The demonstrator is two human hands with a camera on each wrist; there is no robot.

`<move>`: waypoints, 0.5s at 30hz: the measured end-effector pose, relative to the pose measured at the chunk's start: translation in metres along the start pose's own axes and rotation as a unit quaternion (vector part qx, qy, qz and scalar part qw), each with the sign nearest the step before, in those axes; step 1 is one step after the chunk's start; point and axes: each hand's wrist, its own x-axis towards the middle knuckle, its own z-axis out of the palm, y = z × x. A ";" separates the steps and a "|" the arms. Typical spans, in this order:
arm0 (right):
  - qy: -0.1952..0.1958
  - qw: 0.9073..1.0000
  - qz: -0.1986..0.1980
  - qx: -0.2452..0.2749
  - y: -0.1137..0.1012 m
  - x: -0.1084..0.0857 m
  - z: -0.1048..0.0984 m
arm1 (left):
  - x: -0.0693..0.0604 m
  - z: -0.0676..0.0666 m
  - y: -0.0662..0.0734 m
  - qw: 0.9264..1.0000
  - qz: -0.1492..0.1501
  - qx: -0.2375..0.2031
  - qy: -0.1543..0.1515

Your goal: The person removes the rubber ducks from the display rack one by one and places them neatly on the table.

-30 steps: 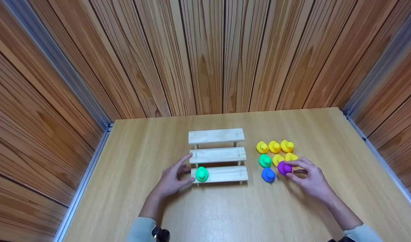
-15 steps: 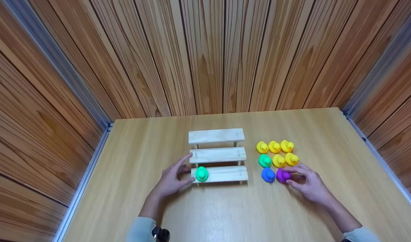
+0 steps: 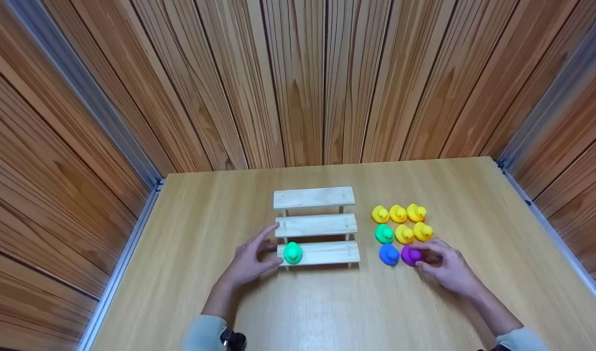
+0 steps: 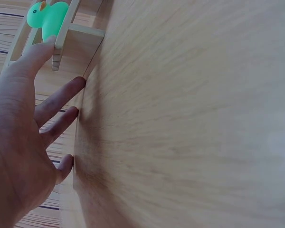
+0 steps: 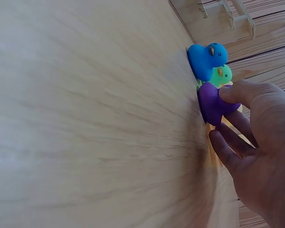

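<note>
My right hand point(image 3: 447, 267) pinches a purple rubber duck point(image 3: 411, 255) between thumb and fingers; the duck stands on the table beside a blue rubber duck point(image 3: 389, 254). In the right wrist view the thumb covers part of the purple duck point(image 5: 210, 102). My left hand point(image 3: 251, 261) rests at the left end of a three-step white wooden rack point(image 3: 327, 252), its fingers spread, the thumb touching the lowest step's edge. On that step's left end sits a green rubber duck point(image 3: 292, 253), which the left wrist view shows just above the thumb.
Behind the purple and blue ducks, a second green duck point(image 3: 384, 233) stands with several yellow ducks point(image 3: 398, 213) in rows. Wood-panelled walls point(image 3: 298, 97) enclose the table point(image 3: 317, 307) at the back and sides.
My right hand has lowered the purple duck slightly, down to the table next to the blue duck, uncovering a yellow duck behind. The left hand has stayed still.
</note>
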 end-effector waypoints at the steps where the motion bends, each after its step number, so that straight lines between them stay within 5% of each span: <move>1: -0.001 1.000 -0.003 0.003 0.000 0.000 0.000 | 0.000 0.000 0.000 1.000 0.003 -0.001 0.000; 6: -0.003 1.000 -0.014 0.020 -0.001 0.000 -0.003 | 0.001 0.000 -0.001 1.000 0.021 -0.007 0.000; 15: 0.016 1.000 -0.010 -0.019 -0.011 0.004 -0.008 | 0.001 -0.001 -0.003 1.000 0.008 -0.006 -0.005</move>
